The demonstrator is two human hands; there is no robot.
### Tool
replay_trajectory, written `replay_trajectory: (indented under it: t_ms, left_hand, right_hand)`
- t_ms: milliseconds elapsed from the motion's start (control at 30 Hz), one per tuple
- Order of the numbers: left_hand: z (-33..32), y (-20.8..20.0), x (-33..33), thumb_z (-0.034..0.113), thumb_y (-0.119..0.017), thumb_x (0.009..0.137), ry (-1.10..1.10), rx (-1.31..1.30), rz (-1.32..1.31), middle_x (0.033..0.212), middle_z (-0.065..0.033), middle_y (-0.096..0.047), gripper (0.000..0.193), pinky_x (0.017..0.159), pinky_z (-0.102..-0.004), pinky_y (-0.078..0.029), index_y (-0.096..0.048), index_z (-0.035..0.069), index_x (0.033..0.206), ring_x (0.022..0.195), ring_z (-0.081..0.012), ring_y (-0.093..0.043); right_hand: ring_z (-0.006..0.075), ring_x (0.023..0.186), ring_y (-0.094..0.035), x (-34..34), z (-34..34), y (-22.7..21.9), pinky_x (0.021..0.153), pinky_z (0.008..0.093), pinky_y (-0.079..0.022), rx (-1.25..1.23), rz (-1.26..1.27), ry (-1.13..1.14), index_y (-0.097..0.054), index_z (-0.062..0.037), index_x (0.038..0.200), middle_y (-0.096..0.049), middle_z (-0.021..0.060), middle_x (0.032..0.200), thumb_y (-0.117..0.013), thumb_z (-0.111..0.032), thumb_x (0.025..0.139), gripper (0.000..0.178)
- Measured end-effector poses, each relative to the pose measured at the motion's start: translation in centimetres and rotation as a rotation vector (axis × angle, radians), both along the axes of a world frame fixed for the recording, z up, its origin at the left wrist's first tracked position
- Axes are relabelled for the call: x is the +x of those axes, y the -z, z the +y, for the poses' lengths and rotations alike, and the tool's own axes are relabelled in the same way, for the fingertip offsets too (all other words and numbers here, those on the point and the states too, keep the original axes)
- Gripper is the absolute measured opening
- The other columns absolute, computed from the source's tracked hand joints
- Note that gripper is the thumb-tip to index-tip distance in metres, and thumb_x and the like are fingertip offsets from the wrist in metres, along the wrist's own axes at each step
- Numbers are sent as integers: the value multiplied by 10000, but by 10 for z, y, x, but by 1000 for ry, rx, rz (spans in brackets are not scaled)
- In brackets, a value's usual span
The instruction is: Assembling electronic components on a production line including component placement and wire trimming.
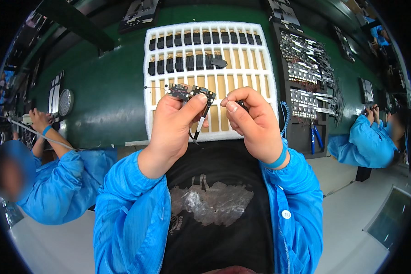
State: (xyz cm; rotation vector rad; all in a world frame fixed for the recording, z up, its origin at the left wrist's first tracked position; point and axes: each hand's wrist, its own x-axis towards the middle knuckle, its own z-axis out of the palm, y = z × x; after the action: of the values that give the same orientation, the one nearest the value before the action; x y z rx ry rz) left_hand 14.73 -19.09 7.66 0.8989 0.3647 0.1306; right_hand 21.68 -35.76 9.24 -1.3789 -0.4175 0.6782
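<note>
My left hand [171, 121] grips a small dark circuit board [181, 92] between thumb and fingers. A flat black-and-white ribbon cable [200, 125] hangs down from the board, and a thin wire sticks out at its left end. Just to the right, my right hand [256, 121] is closed in a pinch. A bit of something dark shows between its fingers, too small to name. Both hands are above the near part of a white foam tray [205, 25] with narrow slots. Black ribbed modules [198, 62] fill slots in its two far rows; one black piece [218, 62] lies across the dividers.
Right of the foam tray, a dark tray [284, 86] carries several circuit boards [303, 102] with ribbon cables. Blue-handled pliers [313, 139] lie at its near end, beside a coiled blue cord [285, 118]. Co-workers in blue sit at left [68, 182] and right [367, 141].
</note>
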Motion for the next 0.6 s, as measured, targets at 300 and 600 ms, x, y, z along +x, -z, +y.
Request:
replay_trajectory:
  t_ms: [300,600]
  left_hand:
    - [-7,-1,-6,94,-652,946,21,72,-54,833,-36,-669,82,605,-258,-519,-647,15,965,706,-91,-613]
    - [-8,-1,-7,81,-650,945,11,88,-74,855,-45,-674,75,618,-263,-529,-647,10,969,739,-98,-623]
  right_hand:
    - [57,768,-506,-7,-2,7,680,230,-441,-24,-183,-8,-618,-16,988,-580,6,847,-573,-63,972,67]
    - [61,764,-508,-6,0,7,680,231,-438,-18,-231,-16,-601,-16,944,-583,14,846,-555,-48,965,59]
